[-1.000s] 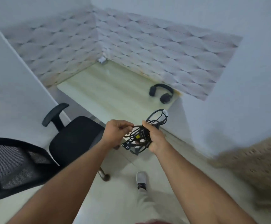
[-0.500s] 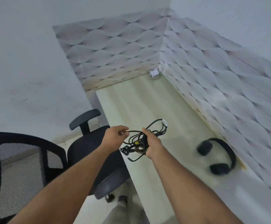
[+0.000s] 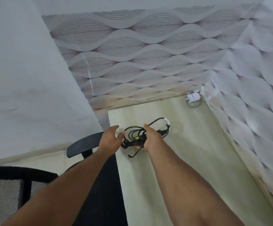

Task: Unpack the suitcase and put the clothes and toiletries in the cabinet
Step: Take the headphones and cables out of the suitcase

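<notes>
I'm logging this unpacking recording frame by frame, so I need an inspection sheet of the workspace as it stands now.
Surface: pale wooden desk, set into a corner.
Job's things: no suitcase, clothes, toiletries or cabinet seen.
Clutter: small white object with a cord loop at the desk's far corner; what it is cannot be told.
Grippers: right hand grips the bundle of black cables; left hand open beside the bundle, fingertips at its edge.
Cables: coiled, with a yellow mark and a white band on one loop, held over the desk's near left edge.
Surroundings: black office chair left of desk; wave-patterned wallpaper; plain white wall.
</notes>
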Demonstrator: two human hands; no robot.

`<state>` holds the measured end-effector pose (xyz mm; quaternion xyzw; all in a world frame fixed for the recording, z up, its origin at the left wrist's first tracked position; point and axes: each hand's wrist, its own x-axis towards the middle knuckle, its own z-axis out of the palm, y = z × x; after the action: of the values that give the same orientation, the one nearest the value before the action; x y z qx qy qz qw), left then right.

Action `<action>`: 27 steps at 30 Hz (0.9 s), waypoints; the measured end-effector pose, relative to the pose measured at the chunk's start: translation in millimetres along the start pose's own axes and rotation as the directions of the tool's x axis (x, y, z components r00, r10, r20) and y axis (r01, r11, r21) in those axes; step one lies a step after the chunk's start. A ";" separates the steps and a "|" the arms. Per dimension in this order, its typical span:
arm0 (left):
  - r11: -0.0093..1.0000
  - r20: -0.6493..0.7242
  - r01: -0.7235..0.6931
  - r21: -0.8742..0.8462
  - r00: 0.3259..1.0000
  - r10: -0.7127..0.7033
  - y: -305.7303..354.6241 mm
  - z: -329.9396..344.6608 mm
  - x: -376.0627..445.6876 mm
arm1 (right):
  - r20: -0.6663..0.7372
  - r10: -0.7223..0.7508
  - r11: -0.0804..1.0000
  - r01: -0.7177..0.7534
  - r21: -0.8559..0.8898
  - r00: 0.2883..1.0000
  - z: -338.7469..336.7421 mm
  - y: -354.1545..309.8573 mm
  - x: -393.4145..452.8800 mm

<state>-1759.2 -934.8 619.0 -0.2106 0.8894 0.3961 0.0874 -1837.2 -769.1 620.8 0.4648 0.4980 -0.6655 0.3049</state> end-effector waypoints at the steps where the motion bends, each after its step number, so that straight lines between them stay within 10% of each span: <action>1: 1.000 -0.025 0.000 0.011 1.000 0.000 -2.7 -1.4 14.5 | -0.020 -0.009 1.000 0.008 -0.015 1.000 15.3 -11.2 11.1; 13: 0.984 0.030 -0.049 0.169 0.999 0.045 -13.3 -2.7 74.3 | 0.083 -0.132 0.990 0.135 -0.033 0.988 85.9 -72.4 39.6; 27: 0.994 0.172 -0.102 0.040 0.981 0.094 27.2 -15.7 -37.6 | 0.060 -0.365 0.903 0.369 -0.220 0.929 -57.5 33.9 -68.0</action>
<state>-1737.4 -918.7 659.8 -0.1297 0.8974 0.3949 0.1482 -1763.7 -729.4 666.5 0.3191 0.6467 -0.6535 0.2299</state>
